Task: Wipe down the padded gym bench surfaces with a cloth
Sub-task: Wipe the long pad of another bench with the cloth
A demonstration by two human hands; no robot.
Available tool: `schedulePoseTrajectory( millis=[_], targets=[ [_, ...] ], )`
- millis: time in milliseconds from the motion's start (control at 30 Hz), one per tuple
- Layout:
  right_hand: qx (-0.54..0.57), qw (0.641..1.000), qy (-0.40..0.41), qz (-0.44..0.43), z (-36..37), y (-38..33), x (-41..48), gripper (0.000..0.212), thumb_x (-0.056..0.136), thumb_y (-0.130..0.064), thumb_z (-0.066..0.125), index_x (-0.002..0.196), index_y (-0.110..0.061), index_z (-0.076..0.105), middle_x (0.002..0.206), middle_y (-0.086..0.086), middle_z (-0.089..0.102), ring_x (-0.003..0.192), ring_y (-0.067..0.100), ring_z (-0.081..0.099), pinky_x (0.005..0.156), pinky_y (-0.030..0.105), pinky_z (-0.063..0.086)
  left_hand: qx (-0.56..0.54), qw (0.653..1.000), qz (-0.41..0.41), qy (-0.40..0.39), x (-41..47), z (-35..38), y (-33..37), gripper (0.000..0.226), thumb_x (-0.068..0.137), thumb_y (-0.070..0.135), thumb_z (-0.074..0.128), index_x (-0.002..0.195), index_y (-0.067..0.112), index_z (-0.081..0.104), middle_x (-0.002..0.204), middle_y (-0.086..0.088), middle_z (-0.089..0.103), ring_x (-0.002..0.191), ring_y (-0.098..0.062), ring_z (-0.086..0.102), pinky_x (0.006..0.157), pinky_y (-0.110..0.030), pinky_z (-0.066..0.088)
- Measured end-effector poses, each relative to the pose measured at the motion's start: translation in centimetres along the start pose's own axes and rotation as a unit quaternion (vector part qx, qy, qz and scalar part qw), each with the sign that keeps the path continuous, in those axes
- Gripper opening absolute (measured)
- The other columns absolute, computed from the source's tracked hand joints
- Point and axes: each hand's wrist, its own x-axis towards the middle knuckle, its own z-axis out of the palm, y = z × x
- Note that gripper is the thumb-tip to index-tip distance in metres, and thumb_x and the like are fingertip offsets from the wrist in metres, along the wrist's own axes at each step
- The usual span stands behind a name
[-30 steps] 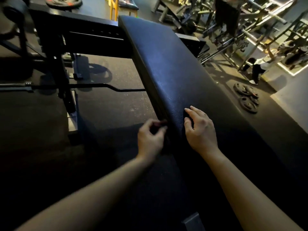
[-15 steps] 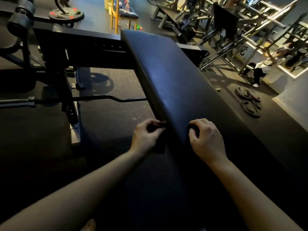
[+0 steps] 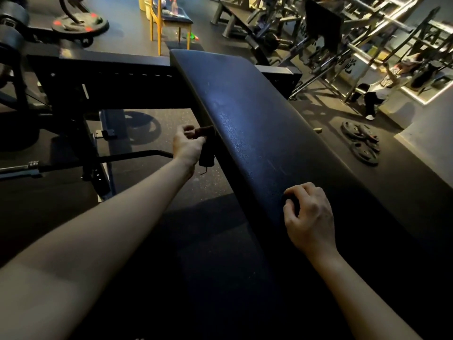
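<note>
- Left hand [image 3: 188,146]: grip clamped on the dark cloth [image 3: 207,149], now moved up the left side edge of the bench pad [image 3: 257,114], well apart from the right hand [image 3: 309,217].
- Right hand: fingers curled and empty, resting on the pad top.
- The edge wipe appears to be advancing.

The padded counter [image 3: 257,123] top lies bare from the right hand [image 3: 310,217] at lower centre up to its far end at upper centre. Along its left side, the left hand [image 3: 187,146] with the cloth [image 3: 207,153] has a dark frame beam [image 3: 110,77] ahead and a thin bar [image 3: 127,155] just below. Weight plates [image 3: 360,143] lie on the floor [image 3: 404,173] at right.
</note>
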Motion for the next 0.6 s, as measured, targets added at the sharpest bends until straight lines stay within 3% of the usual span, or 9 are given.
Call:
schedulePoseTrajectory(
  millis=[67, 167, 300, 400, 500, 600],
  targets=[
    [0.0, 1.0, 0.0, 0.001, 0.0, 0.1, 0.0, 0.009, 0.088, -0.014, 0.065, 0.097, -0.017, 0.066, 0.098, 0.0, 0.058, 0.091, 0.022, 0.054, 0.079, 0.046, 0.049, 0.006, 0.999, 0.011, 0.048, -0.2, 0.2, -0.8, 0.032, 0.092, 0.011, 0.073, 0.115, 0.016, 0.052, 0.105, -0.002, 0.061, 0.085, -0.014, 0.066, 0.051, -0.016, 0.053],
    [0.001, 1.0, 0.0, 0.0, 0.0, 0.1, 0.0, 0.01, 0.089, -0.016, 0.062, 0.097, -0.017, 0.066, 0.098, 0.0, 0.058, 0.091, 0.022, 0.053, 0.08, 0.046, 0.049, 0.01, 0.998, 0.02, 0.055, -0.8, 1.3, -1.4, 0.008, 0.096, 0.019, 0.07, 0.102, 0.018, 0.065, 0.1, -0.004, 0.07, 0.085, -0.026, 0.074, 0.055, -0.038, 0.062],
    [0.004, 1.0, 0.003, 0.003, 0.1, 0.0, 0.0, 0.01, 0.088, -0.015, 0.063, 0.098, -0.017, 0.066, 0.097, 0.0, 0.058, 0.091, 0.022, 0.053, 0.08, 0.046, 0.049, 0.026, 0.998, 0.064, 0.007, -1.8, 2.1, -1.5, 0.011, 0.089, 0.035, 0.072, 0.1, 0.032, 0.071, 0.095, 0.01, 0.074, 0.093, -0.016, 0.072, 0.085, -0.04, 0.062],
    [0.004, 1.0, 0.005, 0.007, 0.0, 0.0, 0.0, 0.01, 0.089, -0.014, 0.063, 0.098, -0.017, 0.067, 0.097, 0.0, 0.058, 0.091, 0.021, 0.053, 0.081, 0.044, 0.049, 0.05, 0.997, 0.062, 0.016, -1.6, 1.6, -1.7, 0.02, 0.09, 0.028, 0.075, 0.109, 0.028, 0.071, 0.097, 0.007, 0.07, 0.095, -0.019, 0.07, 0.086, -0.041, 0.062],
    [0.0, 1.0, 0.003, 0.007, 0.0, -0.1, 0.0, 0.009, 0.089, -0.015, 0.062, 0.096, -0.017, 0.066, 0.096, 0.0, 0.057, 0.09, 0.021, 0.052, 0.08, 0.044, 0.048, 0.06, 0.997, 0.049, -0.013, -2.6, 0.8, -2.1, 0.015, 0.091, 0.021, 0.073, 0.101, 0.032, 0.07, 0.098, 0.0, 0.071, 0.089, -0.024, 0.073, 0.078, -0.047, 0.064],
    [0.002, 1.0, 0.001, 0.005, 0.0, -0.1, 0.1, 0.009, 0.089, -0.017, 0.06, 0.097, -0.018, 0.064, 0.097, 0.001, 0.056, 0.091, 0.021, 0.052, 0.081, 0.044, 0.048, 0.035, 0.997, 0.032, -0.064, -6.2, 0.1, -3.3, 0.02, 0.093, 0.011, 0.071, 0.101, 0.029, 0.069, 0.103, -0.009, 0.073, 0.092, -0.028, 0.074, 0.074, -0.038, 0.064]
  ],
)
